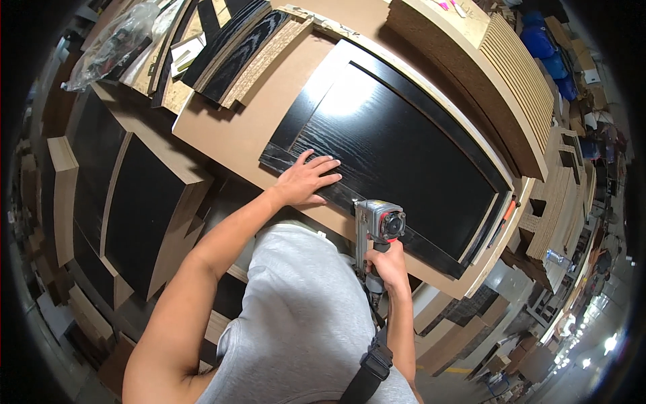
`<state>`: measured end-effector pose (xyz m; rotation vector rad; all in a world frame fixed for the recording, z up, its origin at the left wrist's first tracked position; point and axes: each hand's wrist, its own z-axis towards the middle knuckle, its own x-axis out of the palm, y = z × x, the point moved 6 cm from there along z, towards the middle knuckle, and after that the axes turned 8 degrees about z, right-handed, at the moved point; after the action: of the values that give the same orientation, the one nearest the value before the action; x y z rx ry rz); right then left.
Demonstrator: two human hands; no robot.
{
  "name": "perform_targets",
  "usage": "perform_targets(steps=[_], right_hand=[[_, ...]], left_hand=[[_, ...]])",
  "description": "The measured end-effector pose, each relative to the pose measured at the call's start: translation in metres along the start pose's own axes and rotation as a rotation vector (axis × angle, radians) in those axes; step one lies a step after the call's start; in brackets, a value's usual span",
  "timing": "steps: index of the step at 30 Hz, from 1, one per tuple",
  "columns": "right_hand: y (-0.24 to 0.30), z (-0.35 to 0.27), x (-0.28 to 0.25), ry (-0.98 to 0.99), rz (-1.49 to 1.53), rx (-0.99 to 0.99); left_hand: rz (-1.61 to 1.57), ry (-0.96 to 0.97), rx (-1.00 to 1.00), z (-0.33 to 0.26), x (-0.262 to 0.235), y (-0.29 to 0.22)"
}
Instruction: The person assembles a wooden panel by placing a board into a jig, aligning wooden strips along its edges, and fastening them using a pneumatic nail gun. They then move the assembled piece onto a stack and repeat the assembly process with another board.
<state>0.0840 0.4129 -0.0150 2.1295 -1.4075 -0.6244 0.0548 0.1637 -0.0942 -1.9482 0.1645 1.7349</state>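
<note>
A black wood-grain cabinet door panel (397,155) with a raised frame lies flat on a brown board in front of me. My left hand (306,178) rests on its near-left frame edge, fingers spread over the black wood and the thumb toward the near side. My right hand (389,266) is wrapped round the handle of a grey pneumatic nail gun (381,221). The gun's nose meets the near frame edge, to the right of my left hand; whether it presses on the wood I cannot tell. A hose hangs from the bottom of its grip.
Black wood strips (232,50) and a clear plastic bag (111,47) lie at the back left. Stacked brown boards (484,74) rise behind the panel. An orange-handled tool (509,210) is by its right edge. Black-faced boards (138,215) stand at the left.
</note>
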Motion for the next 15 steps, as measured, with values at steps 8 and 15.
perform_targets(steps=[8,15], right_hand=[[0.016,0.0,0.029,-0.067,0.009,0.049],[0.028,-0.004,0.042,-0.173,-0.036,0.111]], left_hand=[[-0.015,-0.059,0.024,-0.003,0.005,0.005],[-0.063,-0.055,0.011,-0.006,0.005,0.009]])
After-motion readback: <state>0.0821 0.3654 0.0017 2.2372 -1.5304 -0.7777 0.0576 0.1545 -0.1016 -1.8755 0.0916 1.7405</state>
